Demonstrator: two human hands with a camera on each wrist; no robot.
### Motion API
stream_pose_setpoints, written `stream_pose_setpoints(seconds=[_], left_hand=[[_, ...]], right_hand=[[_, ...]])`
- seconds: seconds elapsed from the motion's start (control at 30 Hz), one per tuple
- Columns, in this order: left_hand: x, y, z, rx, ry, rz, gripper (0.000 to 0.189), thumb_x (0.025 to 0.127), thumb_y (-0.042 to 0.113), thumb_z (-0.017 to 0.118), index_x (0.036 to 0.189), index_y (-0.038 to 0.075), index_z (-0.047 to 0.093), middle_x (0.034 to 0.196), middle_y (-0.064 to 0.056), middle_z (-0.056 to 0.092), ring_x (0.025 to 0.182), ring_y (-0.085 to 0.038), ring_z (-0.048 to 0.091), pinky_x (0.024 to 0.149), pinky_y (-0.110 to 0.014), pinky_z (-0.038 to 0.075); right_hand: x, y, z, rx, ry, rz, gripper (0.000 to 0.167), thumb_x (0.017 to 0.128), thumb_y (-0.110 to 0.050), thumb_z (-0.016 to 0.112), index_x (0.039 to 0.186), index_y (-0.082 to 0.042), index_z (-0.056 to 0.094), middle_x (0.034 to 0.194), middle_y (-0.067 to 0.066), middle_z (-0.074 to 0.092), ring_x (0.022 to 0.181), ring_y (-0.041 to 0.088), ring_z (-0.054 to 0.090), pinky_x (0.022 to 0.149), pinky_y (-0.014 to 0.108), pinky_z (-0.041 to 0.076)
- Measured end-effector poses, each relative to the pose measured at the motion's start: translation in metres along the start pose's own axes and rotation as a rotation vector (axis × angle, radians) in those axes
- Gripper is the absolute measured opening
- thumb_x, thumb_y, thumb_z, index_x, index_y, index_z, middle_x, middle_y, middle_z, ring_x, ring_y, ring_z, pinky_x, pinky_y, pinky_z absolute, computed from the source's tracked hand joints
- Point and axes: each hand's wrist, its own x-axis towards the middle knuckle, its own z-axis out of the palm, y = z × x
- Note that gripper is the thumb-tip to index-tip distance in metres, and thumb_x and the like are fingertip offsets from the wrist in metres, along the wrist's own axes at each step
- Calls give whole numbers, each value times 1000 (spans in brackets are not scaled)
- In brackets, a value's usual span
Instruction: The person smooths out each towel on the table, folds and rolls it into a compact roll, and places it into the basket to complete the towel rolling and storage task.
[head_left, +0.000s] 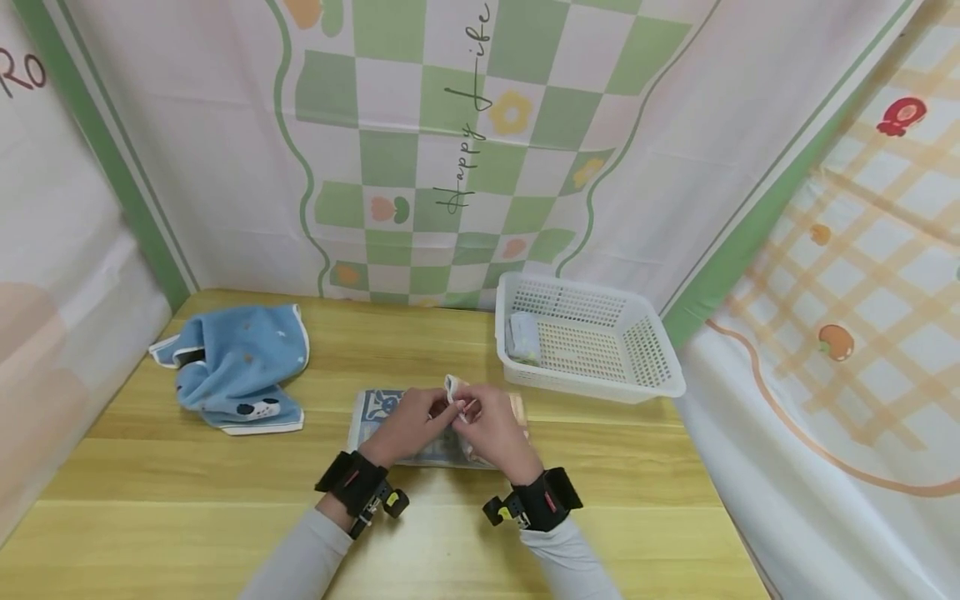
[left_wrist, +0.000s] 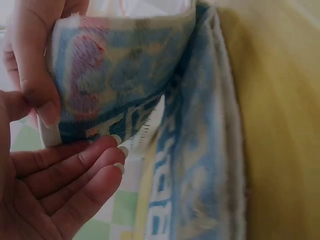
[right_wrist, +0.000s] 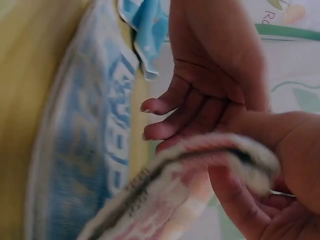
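A folded towel (head_left: pixel 435 455) with blue, cream and pinkish patterns lies on the wooden table, its right part lifted and bent over. My right hand (head_left: pixel 491 427) pinches the raised end (left_wrist: pixel 100 75) between thumb and fingers. Close by, my left hand (head_left: pixel 408 423) has its fingers fairly straight, fingertips at the lower edge of the lifted part in the left wrist view. Both hands meet over the towel, hiding some of it in the head view. In the right wrist view, the raised end curves up from the flat blue layers (right_wrist: pixel 80 165).
A white plastic basket (head_left: pixel 670 385) stands at the back right, holding a small pale folded cloth (head_left: pixel 523 337). At the back left lies a crumpled blue towel (head_left: pixel 247 358) with white edging. Printed curtains (head_left: pixel 397 92) hang behind and beside the wooden table (head_left: pixel 637 492).
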Motion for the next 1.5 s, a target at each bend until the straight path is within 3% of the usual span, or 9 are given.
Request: stream_pose_setpoints(seconds=[0.2, 0.3, 0.47, 0.7, 0.83, 0.97, 1.07, 1.27, 1.5], left_hand=[[-7, -6, 0, -18, 24, -86, 4, 95, 11, 65, 92, 12, 68, 68, 4, 56, 57, -8, 47, 51, -21, 39], [-9, -8, 0, -26, 42, -91, 9, 93, 6, 63, 97, 11, 69, 71, 2, 57, 59, -9, 48, 51, -20, 39], [-11, -4, -4, -120, 109, -81, 11, 100, 8, 56, 104, 8, 66, 81, -1, 63, 59, -10, 53, 49, -23, 43], [-17, 16, -25, -176, 313, -23, 16, 102, 12, 52, 111, 7, 64, 80, -6, 64, 60, -14, 58, 51, -24, 47], [-27, 17, -37, -144, 390, -69, 14, 102, 13, 56, 111, 7, 64, 80, -5, 63, 61, -12, 58, 53, -24, 46], [-43, 4, -44, -85, 415, -166, 7, 100, 13, 60, 100, 6, 63, 76, -6, 58, 63, -14, 54, 55, -24, 43], [-54, -11, -46, 10, 374, -269, 11, 98, 12, 61, 99, 1, 63, 81, -10, 59, 70, -19, 55, 60, -29, 45], [-66, -36, -42, 229, 264, -423, 46, 94, 6, 63, 130, -20, 52, 115, -32, 62, 107, -42, 61, 93, -55, 52], [-67, -42, -39, 282, 346, -374, 54, 91, -1, 68, 139, -14, 48, 128, -35, 51, 114, -47, 55, 95, -58, 51]], right_hand=[[-3, 8, 7, 51, -157, -129, 38, 81, 4, 76, 118, 1, 67, 108, 10, 67, 91, 25, 66, 72, 34, 61], [-2, 10, 8, 56, -186, -190, 39, 84, 0, 76, 122, -1, 67, 114, 8, 66, 95, 26, 65, 74, 39, 60], [-2, 11, 3, 80, -97, -200, 30, 90, -1, 72, 120, -3, 69, 118, 9, 66, 99, 26, 65, 80, 39, 61], [1, 21, -8, 63, 93, -129, 23, 91, 0, 71, 113, -4, 70, 116, 12, 64, 108, 32, 62, 91, 48, 57], [2, 29, -9, 33, 79, -82, 23, 90, -1, 70, 114, 0, 70, 119, 16, 64, 115, 36, 59, 100, 57, 48], [0, 40, -1, -36, -42, -36, 28, 87, 2, 70, 115, 3, 68, 122, 21, 63, 117, 38, 57, 101, 56, 47], [-3, 46, 5, -84, -155, 10, 36, 85, 4, 72, 120, 6, 66, 127, 23, 61, 117, 39, 58, 101, 54, 50], [-5, 53, 11, -158, -250, 34, 40, 85, 2, 76, 123, 8, 65, 128, 24, 59, 117, 38, 58, 101, 53, 49], [-5, 52, 13, -184, -261, 25, 42, 86, 0, 77, 125, 6, 64, 129, 21, 59, 117, 37, 58, 103, 52, 49]])
